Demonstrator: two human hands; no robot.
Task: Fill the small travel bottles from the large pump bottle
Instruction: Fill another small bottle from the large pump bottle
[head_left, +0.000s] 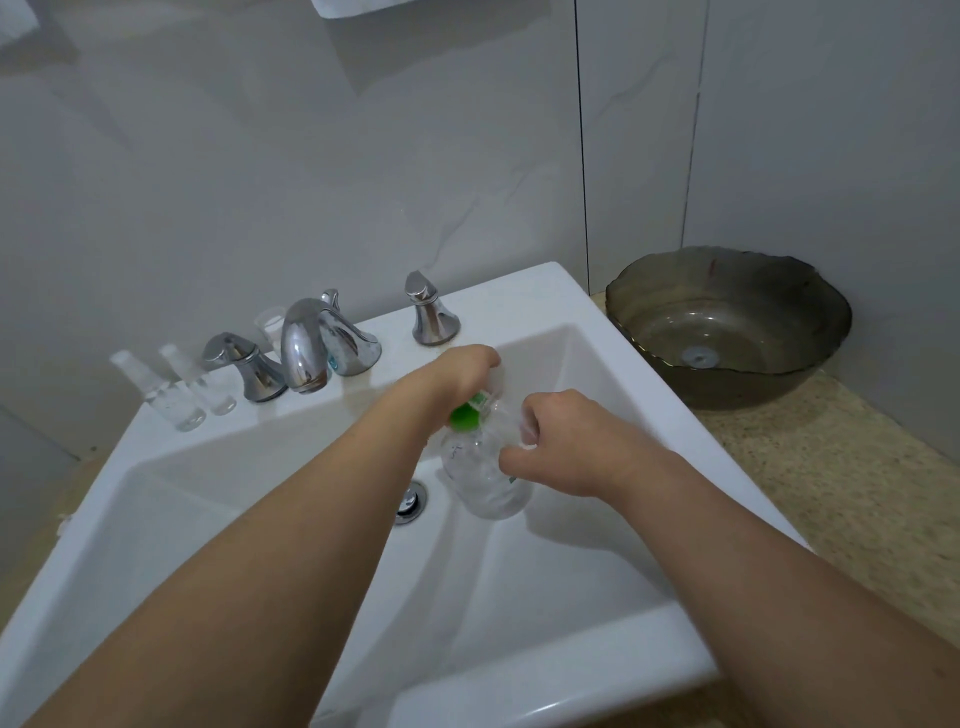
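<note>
Because a spill is easiest to rinse away there, the large pump bottle (480, 480) is held above the basin of the white sink (545, 680), just right of the drain (410, 501) and out in front of the chrome faucet (304, 345). Its clear body looks almost empty, so I judge little liquid is left to dispense. The right hand (563, 447) wraps the bottle's shoulder, its grip curled firmly round the clear plastic, which steadies the bottle while the pump is worked. The left hand (457, 371) reaches over the green pump head (465, 415), fingers bent down past it; what they close on is hidden behind the hand. A pale clear shape shows at the fingertips, possibly a travel bottle held under the nozzle, but I cannot tell for sure.

Left of the faucet, on the sink's back ledge, stand two small travel bottles (169, 389), upright and side by side, each apparently with clear liquid low inside; they seem parked there within reach and safe from knocks. Behind the faucet sits a small clear cap or cup (270, 322). Right of the faucet, well apart on the speckled counter (831, 467), rests a dark glass bowl (727, 322), playing no part.

Filling appears to be under way, with at least one bottle still to finish.
</note>
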